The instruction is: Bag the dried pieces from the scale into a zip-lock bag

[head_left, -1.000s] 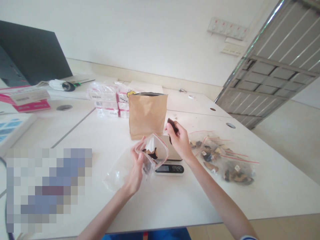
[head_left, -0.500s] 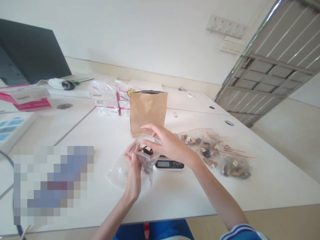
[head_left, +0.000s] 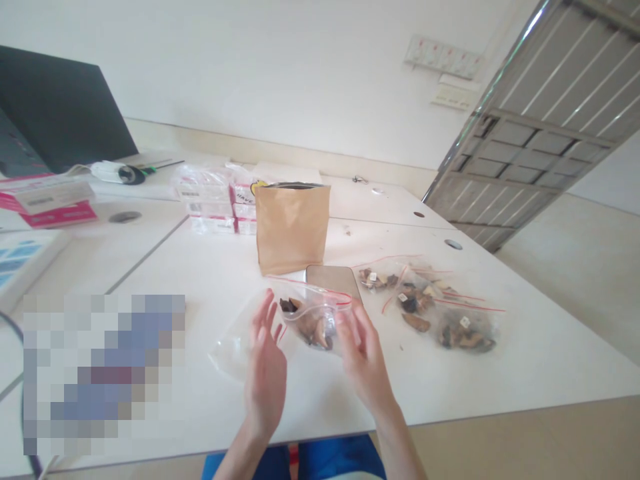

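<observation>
A clear zip bag [head_left: 314, 328] with dark brown dried pieces inside is held up in front of the scale, its red-lined mouth partly open. My right hand [head_left: 364, 353] pinches the bag's right side near the zip. Beside its left side is my left hand [head_left: 267, 370], fingers stretched and apart; whether they touch the bag I cannot tell. Under and left of that hand lies another clear plastic bag [head_left: 231, 340], flat on the table. Behind the held bag shows the plate of a small scale [head_left: 333, 275]; its display is hidden.
An upright brown paper bag [head_left: 293, 230] stands behind the scale. Several filled zip bags [head_left: 467, 330] and a loose brown piece [head_left: 416, 323] lie to the right. Plastic-wrapped boxes [head_left: 207, 200] stand at back left, near a monitor [head_left: 65, 110]. A blurred patch covers the left front.
My right hand has moved from above the bag's mouth down to its right side and now grips it. The bag has swung rightward, and my left fingers have spread away from it.
</observation>
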Available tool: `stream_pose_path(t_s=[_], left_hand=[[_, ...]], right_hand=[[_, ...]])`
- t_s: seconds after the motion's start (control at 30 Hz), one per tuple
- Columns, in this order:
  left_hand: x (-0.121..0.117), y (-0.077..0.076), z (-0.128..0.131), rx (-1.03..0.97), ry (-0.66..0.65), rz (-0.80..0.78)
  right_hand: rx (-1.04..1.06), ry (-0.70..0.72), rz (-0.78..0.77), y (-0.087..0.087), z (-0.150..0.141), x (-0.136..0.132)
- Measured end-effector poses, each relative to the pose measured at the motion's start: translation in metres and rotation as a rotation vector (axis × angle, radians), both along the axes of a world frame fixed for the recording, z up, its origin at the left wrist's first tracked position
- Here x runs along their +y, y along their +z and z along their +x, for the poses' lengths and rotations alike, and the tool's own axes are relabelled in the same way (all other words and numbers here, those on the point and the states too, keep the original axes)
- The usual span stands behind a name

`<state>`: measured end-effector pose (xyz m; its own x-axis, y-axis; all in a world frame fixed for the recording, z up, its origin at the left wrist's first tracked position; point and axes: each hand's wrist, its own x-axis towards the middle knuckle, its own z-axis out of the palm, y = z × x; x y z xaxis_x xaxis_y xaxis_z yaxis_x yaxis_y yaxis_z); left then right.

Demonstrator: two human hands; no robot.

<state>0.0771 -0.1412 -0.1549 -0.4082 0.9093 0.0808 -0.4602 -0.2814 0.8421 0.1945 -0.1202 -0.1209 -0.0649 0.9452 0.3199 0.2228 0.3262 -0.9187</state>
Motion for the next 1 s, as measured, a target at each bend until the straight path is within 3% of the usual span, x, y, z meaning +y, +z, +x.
stream_pose_path(t_s=[0.1,0.2,0.3,0.5,0.7,1.0], left_hand=[[0.012,0.002,-0.019,0.164,0.021,-0.142],[0.019,0.005,-0.029,0.281,-0.070,-0.132],[0.019,0.007,-0.027,0.327,-0.023,-0.150],[0.013,0.009,-0.019,0.219,0.060,-0.288],[0.012,0.004,-0.019,0.354,0.000,-0.228],[0.007,-0.007,-0.025,0.606,-0.009,-0.192]], right_hand=[[0.133,-0.044,-0.045,-0.007,0.007,0.006],[0.250,0.044,-0.091,-0.016,0.009,0.006],[0.282,0.120,-0.099,-0.023,0.012,0.003],[0.142,-0.217,-0.050,-0.028,0.020,0.006],[0.196,-0.310,-0.032,-0.031,0.024,0.014],[0.288,-0.441,-0.087,-0.052,0.032,0.013]])
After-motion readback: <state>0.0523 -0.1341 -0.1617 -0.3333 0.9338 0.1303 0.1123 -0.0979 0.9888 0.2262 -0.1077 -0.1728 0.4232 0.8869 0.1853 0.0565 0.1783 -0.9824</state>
